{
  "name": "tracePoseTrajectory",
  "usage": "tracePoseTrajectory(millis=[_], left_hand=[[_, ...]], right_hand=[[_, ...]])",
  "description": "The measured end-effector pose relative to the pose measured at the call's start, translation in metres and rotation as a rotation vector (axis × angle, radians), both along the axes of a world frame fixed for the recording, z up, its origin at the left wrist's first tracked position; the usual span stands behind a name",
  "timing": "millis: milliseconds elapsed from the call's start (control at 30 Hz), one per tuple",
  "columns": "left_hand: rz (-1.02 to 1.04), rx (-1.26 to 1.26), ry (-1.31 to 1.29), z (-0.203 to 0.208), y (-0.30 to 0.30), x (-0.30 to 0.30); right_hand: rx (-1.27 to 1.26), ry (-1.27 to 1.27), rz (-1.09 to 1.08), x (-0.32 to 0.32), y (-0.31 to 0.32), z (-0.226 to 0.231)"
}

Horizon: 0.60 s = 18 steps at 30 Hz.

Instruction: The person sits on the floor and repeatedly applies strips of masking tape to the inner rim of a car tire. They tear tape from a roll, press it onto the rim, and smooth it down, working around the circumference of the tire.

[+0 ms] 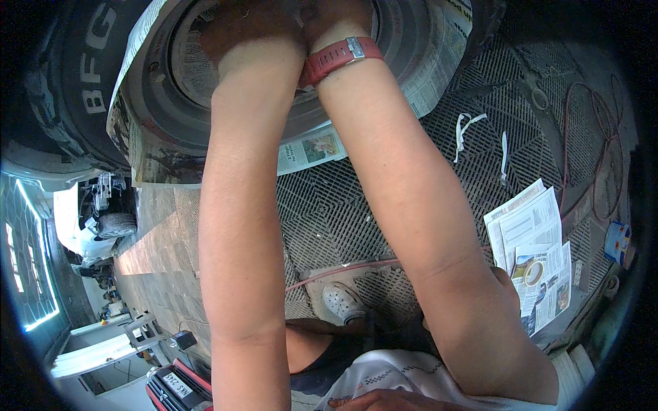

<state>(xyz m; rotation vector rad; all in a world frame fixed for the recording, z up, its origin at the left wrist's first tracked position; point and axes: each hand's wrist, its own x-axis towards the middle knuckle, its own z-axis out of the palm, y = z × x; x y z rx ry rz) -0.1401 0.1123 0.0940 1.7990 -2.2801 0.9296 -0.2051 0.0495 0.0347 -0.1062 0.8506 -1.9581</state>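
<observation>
Black tyre (68, 89), pale raised block letters on sidewall. Wheel rim (171, 113) at top of view: dusty dark grey metal, round, stepped, with newspaper masking (308, 152) around it, fine print and colour photos. Left hand (250, 24) and right hand (336, 19) both at the rim, in shadow; can't tell if gripping or spread. Red watch strap (336, 60), metal buckle, right wrist. Newspaper stack (521, 222) with tape roll (526, 277) on ridged grid floor (336, 212).
</observation>
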Motion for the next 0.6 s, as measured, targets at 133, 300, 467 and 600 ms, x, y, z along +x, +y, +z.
tracePoseTrajectory(millis=[133, 300, 467, 600], left_hand=[[-0.02, 0.012, 0.013, -0.002, -0.009, 0.006], [-0.038, 0.027, 0.024, -0.002, -0.013, 0.005], [-0.027, 0.037, 0.023, 0.0, -0.011, 0.01], [-0.051, 0.023, 0.005, -0.004, -0.02, 0.013]], right_hand=[[0.009, 0.085, -0.027, 0.0, 0.0, -0.001], [-0.105, -0.059, -0.069, 0.002, -0.011, -0.008], [-0.191, -0.064, -0.083, 0.014, -0.015, -0.018], [-0.331, -0.119, -0.19, 0.016, -0.016, -0.018]])
